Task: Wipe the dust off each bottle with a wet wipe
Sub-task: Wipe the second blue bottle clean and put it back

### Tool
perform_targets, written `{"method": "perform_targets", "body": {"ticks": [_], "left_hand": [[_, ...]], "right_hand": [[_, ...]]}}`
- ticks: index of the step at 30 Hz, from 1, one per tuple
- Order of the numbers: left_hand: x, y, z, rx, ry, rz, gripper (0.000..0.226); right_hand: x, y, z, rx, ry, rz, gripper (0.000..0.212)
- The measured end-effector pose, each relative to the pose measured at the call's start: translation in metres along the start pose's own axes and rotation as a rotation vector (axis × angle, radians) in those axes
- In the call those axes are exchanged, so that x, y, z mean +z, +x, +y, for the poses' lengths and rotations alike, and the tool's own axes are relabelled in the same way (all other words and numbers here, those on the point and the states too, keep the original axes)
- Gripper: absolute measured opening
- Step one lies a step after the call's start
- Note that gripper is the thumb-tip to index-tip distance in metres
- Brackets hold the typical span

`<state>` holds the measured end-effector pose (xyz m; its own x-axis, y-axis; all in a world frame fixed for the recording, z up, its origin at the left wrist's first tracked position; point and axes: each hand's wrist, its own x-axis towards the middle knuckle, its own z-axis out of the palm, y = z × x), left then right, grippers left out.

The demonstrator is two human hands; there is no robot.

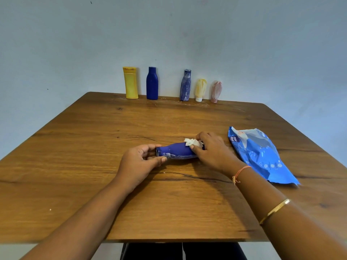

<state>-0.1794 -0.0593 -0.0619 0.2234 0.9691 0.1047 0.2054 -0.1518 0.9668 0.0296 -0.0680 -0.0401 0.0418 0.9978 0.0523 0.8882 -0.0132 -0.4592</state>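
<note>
The blue bottle (pixel 177 151) lies left-right, apparently on the table (pixel 169 203). The left hand (pixel 139 164) fingers grip its left end, and the right hand (pixel 212 151) pinches the wet wipe (pixel 192 142) on its right end.

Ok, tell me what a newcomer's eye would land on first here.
Mid-table, the left hand holds a blue bottle lying on its side by the neck, while the right hand presses a white wet wipe on its other end. Right of them lies a bright blue wipes pack. Along the far edge stand five more bottles, the three on the right streaked whitish.
</note>
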Motion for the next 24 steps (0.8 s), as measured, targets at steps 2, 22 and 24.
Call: {"method": "perform_targets", "body": {"ticks": [2, 22, 24], "left_hand": [[0.000, -0.001, 0.001, 0.003, -0.004, -0.006, 0.036], [-0.001, 0.000, 0.000, 0.007, -0.081, 0.008, 0.028], [-0.001, -0.001, -0.001, 0.015, -0.076, 0.013, 0.028]], "right_hand": [[-0.001, -0.002, 0.000, -0.026, -0.020, 0.103, 0.032], [-0.005, -0.007, -0.018, -0.035, -0.062, 0.244, 0.033], [-0.003, -0.009, -0.017, -0.134, -0.054, 0.194, 0.042]]}}
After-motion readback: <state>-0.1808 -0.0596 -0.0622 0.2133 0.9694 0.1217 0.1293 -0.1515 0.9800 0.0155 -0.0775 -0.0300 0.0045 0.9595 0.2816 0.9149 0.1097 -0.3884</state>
